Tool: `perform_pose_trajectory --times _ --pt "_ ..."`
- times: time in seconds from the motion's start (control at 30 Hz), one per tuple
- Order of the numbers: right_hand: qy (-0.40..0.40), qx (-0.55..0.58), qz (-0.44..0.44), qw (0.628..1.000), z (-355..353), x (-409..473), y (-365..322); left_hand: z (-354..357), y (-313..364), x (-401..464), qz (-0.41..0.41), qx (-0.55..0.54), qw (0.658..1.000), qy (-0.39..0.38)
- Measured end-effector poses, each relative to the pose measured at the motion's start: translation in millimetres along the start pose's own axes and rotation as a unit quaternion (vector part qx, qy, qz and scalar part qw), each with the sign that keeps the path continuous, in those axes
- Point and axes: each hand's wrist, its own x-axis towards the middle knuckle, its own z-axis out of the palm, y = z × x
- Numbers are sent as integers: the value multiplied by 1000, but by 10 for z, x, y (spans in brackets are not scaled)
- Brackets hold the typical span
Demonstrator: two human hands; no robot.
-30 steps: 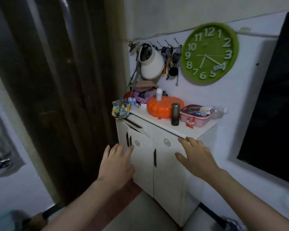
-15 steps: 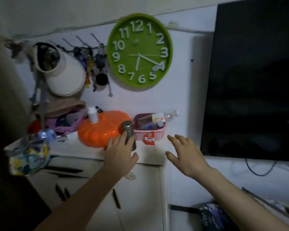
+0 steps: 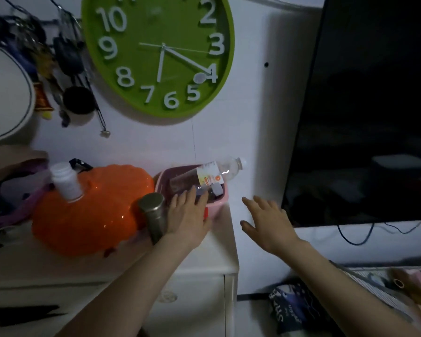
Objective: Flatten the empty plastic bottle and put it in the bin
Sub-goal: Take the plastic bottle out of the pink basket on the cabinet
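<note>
The clear plastic bottle with a white and orange label (image 3: pixel 210 175) is seen lying tilted across a small pink plastic basket (image 3: pixel 215 205) at the right end of a white cabinet top (image 3: pixel 219 242), its white cap raised toward the wall and its base sunk among the basket's contents. Compared with a second ago, when the cabinet was viewed from across the room with both hands held low in front of its doors, the distance has been closed and both hands have been brought up to the level of the cabinet top.

The left hand (image 3: pixel 187 216) is now placed at the near rim of the basket, fingers extended and slightly apart, their tips just at the lower part of the bottle. Whether contact is already made cannot be told in the dim light. The right hand (image 3: pixel 267 222) is held open past the cabinet's edge, fingers spread, nothing in it.

A brushed-metal cylindrical flask (image 3: pixel 153 215) and a glossy orange pumpkin-shaped container (image 3: pixel 90 210) stand just left of the reaching wrist.

The approach is judged complete and the grasp is what remains; nothing is yet flattened, and no bin is in view.
</note>
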Motion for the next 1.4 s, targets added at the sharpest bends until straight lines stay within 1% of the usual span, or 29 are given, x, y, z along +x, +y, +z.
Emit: perform_pose_trajectory --times 0.17,0.3,0.37,0.5,0.7,0.8,0.9,1.03,1.1,1.13,1.2,1.3,1.4 --pt "-13 -1 -6 1000 145 494 20 99 -103 520 -7 -18 1000 12" --pt "-22 0 13 1000 194 653 97 219 -162 666 -16 -53 998 -34" --pt "-26 2 25 999 224 677 108 262 -179 678 -21 -94 994 -43" --pt "-22 2 46 999 279 667 87 216 -205 695 -42 -184 982 -11" --pt "-9 6 84 996 308 558 -9 143 -265 744 -56 -252 966 -21" --pt "1 8 99 995 327 512 -68 146 -270 726 -49 -272 960 -46" --pt "5 14 109 994 361 460 -131 144 -260 722 -39 -256 965 -49" --pt "5 21 121 992 398 383 -175 152 -202 776 -15 -174 983 -53" --pt "8 22 124 992 409 344 -170 122 -194 824 -19 -160 985 -60" --pt "9 24 126 992 410 326 -159 105 -195 855 -15 -137 988 -65" --pt "8 27 132 991 412 297 -124 82 -206 919 14 -49 996 -79" --pt "3 30 140 990 416 266 -66 76 -239 988 35 -11 993 -111" --pt "5 36 138 990 409 255 -21 72 -249 1040 66 38 989 -125"
